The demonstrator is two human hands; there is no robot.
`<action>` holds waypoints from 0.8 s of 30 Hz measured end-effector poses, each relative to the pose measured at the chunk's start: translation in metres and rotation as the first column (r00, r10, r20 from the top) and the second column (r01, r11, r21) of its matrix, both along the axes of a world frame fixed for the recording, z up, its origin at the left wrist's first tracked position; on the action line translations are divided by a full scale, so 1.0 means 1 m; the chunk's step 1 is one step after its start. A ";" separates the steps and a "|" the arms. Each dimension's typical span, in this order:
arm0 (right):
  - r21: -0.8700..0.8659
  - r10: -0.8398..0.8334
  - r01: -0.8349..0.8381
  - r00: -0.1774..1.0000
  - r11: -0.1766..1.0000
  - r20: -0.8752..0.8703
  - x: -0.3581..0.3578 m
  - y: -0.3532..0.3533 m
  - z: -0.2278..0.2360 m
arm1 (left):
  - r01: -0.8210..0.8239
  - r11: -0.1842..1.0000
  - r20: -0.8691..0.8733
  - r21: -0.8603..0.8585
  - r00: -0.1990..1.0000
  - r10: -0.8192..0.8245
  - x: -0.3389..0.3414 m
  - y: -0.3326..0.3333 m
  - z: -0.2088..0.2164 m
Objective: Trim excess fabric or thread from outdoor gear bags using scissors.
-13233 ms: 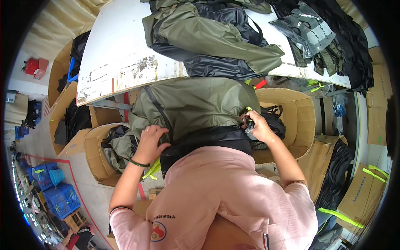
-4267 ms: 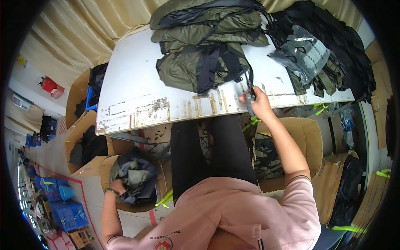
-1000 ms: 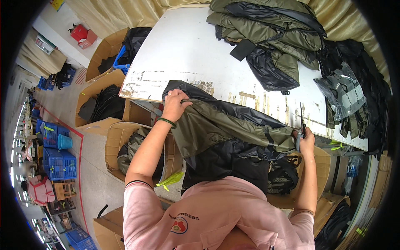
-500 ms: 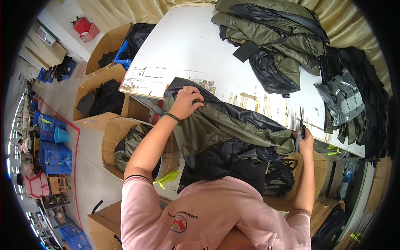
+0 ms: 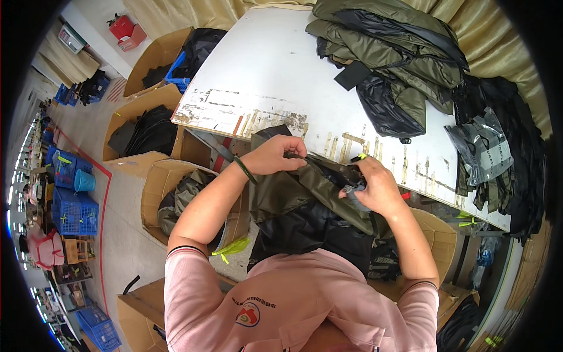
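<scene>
An olive-green and black fabric piece (image 5: pixel 275 196) hangs over the table's near edge and down in front of my body. My left hand (image 5: pixel 275 155) is closed on its upper edge, thumb and fingers pinching the cloth. Close by on the right, my right hand (image 5: pixel 378 185) grips a pair of scissors (image 5: pixel 356 196) by the grey handles. The dark blades point left along the fabric's edge, toward my left hand. Whether the blades touch the cloth I cannot tell.
The worn white table (image 5: pixel 252 64) bears a heap of olive and black pieces (image 5: pixel 393 53) at the far right. Black straps and a clear plastic bag (image 5: pixel 484 144) hang at its right end. Cardboard boxes (image 5: pixel 158 176) of fabric stand left. Blue crates (image 5: pixel 76 214) sit beyond.
My right hand has swung left with the scissors, from the fabric's right end to near my left hand, and the blades have turned from upward to leftward. My left hand has moved slightly right and nearer.
</scene>
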State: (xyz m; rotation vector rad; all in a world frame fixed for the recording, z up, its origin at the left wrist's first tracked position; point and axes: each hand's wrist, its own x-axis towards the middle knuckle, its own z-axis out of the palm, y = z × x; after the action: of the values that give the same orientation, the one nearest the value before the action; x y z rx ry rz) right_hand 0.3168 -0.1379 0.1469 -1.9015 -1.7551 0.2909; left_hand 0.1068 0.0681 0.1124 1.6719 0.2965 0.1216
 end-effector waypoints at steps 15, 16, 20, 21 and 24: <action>-0.038 0.061 -0.057 0.991 0.998 0.119 -0.008 0.007 -0.002 | 0.039 0.999 0.037 -0.037 0.999 -0.038 -0.003 -0.005 -0.002; -0.039 0.060 -0.056 0.991 0.998 0.119 -0.008 0.007 -0.003 | 0.039 0.999 0.027 -0.033 0.999 -0.038 -0.003 -0.005 -0.001; -0.037 0.065 -0.060 0.986 0.998 0.154 -0.006 0.007 -0.006 | 0.038 0.999 0.007 -0.010 0.999 -0.038 -0.005 -0.006 0.001; -0.042 0.068 -0.062 0.985 0.997 0.161 -0.006 0.006 -0.005 | 0.039 0.999 0.006 -0.011 0.999 -0.039 -0.005 -0.006 0.001; -0.116 0.044 -0.029 0.991 0.993 0.128 -0.006 0.002 -0.001 | 0.034 0.999 0.018 -0.004 0.999 -0.033 -0.004 -0.008 0.001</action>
State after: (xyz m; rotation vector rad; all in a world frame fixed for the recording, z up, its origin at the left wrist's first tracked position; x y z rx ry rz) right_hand 0.3105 -0.1358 0.1455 -2.0110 -1.8976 0.2917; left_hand 0.1027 0.0604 0.1135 1.6703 0.2548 0.1110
